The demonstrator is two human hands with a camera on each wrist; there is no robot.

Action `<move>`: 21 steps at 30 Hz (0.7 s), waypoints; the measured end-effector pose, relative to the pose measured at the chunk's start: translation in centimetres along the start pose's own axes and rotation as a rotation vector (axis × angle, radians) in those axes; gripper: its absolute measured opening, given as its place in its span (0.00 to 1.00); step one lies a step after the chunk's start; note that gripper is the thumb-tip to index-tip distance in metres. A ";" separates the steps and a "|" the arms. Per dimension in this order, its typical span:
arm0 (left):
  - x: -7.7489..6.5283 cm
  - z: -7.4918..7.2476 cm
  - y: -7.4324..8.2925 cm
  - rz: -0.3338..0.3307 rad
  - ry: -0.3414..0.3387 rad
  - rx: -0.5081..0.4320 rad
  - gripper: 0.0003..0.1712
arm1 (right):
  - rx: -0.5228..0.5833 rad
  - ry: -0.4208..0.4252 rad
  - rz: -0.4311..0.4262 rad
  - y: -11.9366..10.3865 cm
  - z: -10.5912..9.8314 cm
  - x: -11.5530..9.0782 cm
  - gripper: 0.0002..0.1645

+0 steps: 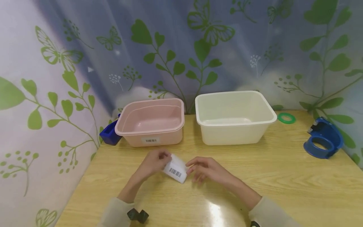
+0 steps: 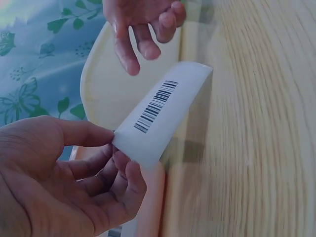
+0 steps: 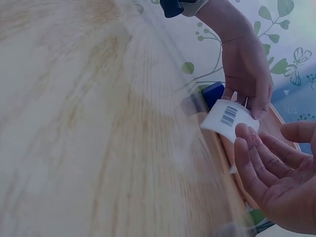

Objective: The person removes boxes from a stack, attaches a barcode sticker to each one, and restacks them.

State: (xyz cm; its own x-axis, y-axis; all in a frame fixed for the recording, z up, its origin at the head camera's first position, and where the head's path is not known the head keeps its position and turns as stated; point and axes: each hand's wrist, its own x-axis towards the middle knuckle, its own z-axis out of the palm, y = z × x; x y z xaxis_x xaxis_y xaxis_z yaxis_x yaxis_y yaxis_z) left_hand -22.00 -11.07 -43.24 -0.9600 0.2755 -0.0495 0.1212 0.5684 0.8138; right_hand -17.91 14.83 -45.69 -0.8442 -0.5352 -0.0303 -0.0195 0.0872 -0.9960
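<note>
A white barcode label [image 1: 178,164] is pinched at one corner between the thumb and fingers of my left hand [image 1: 154,163], above the table in front of the two bins. The left wrist view shows its black bars [image 2: 157,106] and the slightly bent sheet. My right hand [image 1: 209,170] is at the label's other side, its fingers loosely bent and holding nothing. In the left wrist view those right fingers [image 2: 148,47] are apart from the label. A similar barcode sticker [image 1: 150,140] is on the front of the pink bin [image 1: 167,138].
Beside the pink bin stands a cream-white bin [image 1: 231,135]. A blue box-shaped object [image 1: 110,134] is left of the pink bin. To the right lie a green ring [image 1: 286,118] and a blue tape dispenser [image 1: 326,146]. A patterned curtain [image 1: 170,47] hangs behind the wooden table [image 1: 289,176].
</note>
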 end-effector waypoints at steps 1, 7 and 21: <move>0.0 0.1 0.1 -0.004 -0.004 -0.028 0.04 | -0.001 0.001 0.000 0.0 0.0 0.0 0.20; 0.2 0.8 0.7 0.022 -0.027 -0.149 0.07 | -0.003 0.007 -0.004 -0.2 0.0 -0.1 0.20; 0.3 2.6 1.7 -0.034 -0.054 -0.456 0.06 | -0.037 0.078 -0.004 -0.5 0.0 -1.2 0.20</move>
State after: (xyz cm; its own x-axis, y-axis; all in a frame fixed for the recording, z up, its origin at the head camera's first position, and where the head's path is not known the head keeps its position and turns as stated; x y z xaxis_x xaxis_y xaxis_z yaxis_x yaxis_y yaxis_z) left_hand -21.38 -7.99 -43.41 -0.9456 0.3093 -0.1009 -0.0454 0.1815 0.9823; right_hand -16.92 15.46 -45.12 -0.8834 -0.4683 -0.0181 -0.0418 0.1173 -0.9922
